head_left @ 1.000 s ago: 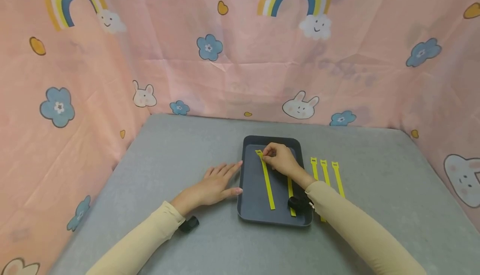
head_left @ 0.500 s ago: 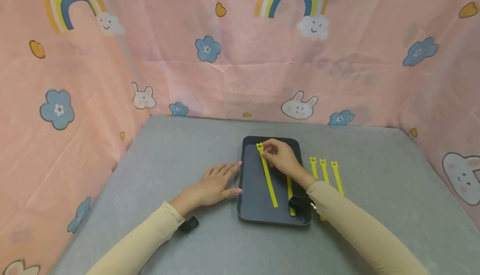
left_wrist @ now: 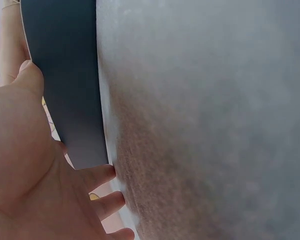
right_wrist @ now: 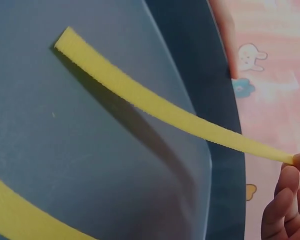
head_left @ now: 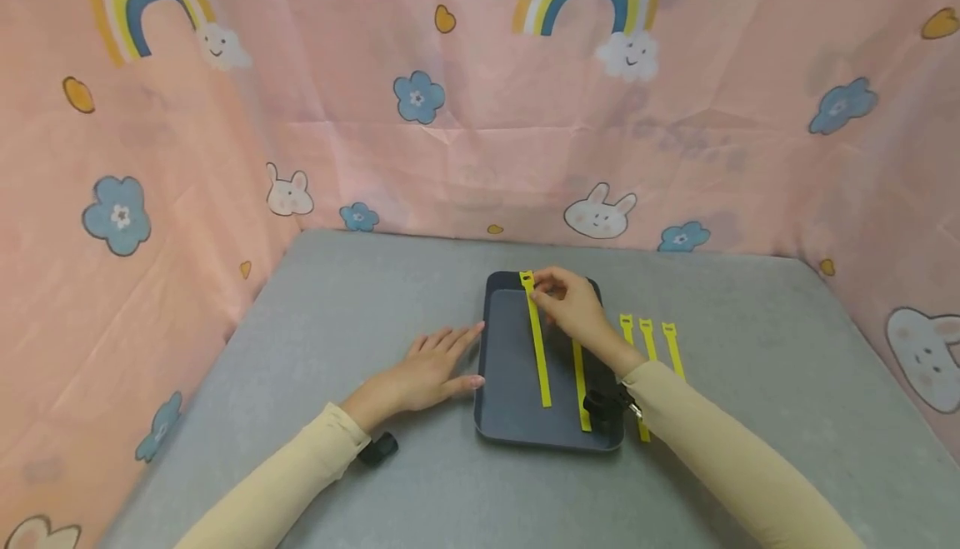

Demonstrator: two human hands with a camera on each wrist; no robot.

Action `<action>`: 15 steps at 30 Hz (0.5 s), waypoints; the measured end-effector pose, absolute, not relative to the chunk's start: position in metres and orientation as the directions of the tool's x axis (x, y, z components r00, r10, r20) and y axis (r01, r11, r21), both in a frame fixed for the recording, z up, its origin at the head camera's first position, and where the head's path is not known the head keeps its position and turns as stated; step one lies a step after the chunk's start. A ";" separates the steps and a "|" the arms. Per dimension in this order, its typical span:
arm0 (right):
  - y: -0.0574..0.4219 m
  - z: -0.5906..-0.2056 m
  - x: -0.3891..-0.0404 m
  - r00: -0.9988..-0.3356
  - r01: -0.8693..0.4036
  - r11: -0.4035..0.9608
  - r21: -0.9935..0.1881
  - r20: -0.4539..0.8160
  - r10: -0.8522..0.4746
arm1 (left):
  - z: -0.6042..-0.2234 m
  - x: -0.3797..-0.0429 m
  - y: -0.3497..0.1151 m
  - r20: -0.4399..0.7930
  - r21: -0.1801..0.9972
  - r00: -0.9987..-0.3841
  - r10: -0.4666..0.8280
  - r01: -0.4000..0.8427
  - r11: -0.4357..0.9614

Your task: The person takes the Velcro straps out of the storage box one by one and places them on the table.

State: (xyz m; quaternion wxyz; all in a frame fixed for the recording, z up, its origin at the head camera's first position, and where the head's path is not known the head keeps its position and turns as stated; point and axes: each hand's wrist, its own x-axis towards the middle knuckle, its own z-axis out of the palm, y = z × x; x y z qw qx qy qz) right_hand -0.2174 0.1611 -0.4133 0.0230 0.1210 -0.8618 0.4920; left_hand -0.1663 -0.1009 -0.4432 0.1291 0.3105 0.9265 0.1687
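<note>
My right hand (head_left: 573,303) pinches a yellow hook-and-loop cable tie (head_left: 538,349) near its slotted head, at the far end of a dark grey tray (head_left: 502,424). In the right wrist view the cable tie (right_wrist: 140,100) rises from its low tail over the tray floor to the thumb and fingertips, casting a shadow below. A second yellow cable tie (head_left: 581,391) lies in the tray's right part, its upper end hidden by my right hand. My left hand (head_left: 427,370) rests with fingers spread at the tray's left side, fingertips at its wall (left_wrist: 70,85).
Right of the tray, three more yellow cable ties (head_left: 672,345) lie side by side on the grey table (head_left: 780,382), partly covered by my right sleeve (head_left: 720,441). A pink printed curtain (head_left: 480,157) hangs behind the table and along both sides.
My right hand has moved toward the tray's far edge and slightly right, lifting the pinched cable tie's head up to the far rim. The left hand has stayed put.
</note>
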 end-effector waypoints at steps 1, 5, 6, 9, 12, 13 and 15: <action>0.160 -0.409 -0.215 -0.969 -0.238 0.483 -0.843 0.169 -0.182 | -0.443 -0.166 -0.101 -0.130 0.392 -0.774 0.620 0.534 0.749; 0.159 -0.392 -0.206 -0.962 -0.264 0.465 -0.845 0.197 -0.189 | -0.443 -0.166 -0.101 -0.119 0.396 -0.773 0.623 0.538 0.744; 0.159 -0.390 -0.205 -0.963 -0.260 0.461 -0.849 0.192 -0.190 | -0.443 -0.166 -0.102 -0.125 0.397 -0.774 0.621 0.534 0.746; 0.165 -0.391 -0.208 -0.968 -0.238 0.452 -0.860 0.174 -0.178 | -0.445 -0.166 -0.102 -0.132 0.402 -0.775 0.618 0.528 0.748; 0.171 -0.393 -0.213 -0.973 -0.224 0.442 -0.869 0.171 -0.157 | -0.445 -0.165 -0.102 -0.129 0.395 -0.775 0.618 0.532 0.749; 0.173 -0.393 -0.214 -0.973 -0.225 0.442 -0.868 0.174 -0.152 | -0.445 -0.165 -0.102 -0.127 0.393 -0.777 0.617 0.531 0.750; 0.175 -0.391 -0.214 -0.972 -0.231 0.441 -0.867 0.185 -0.147 | -0.443 -0.165 -0.101 -0.125 0.386 -0.780 0.613 0.531 0.754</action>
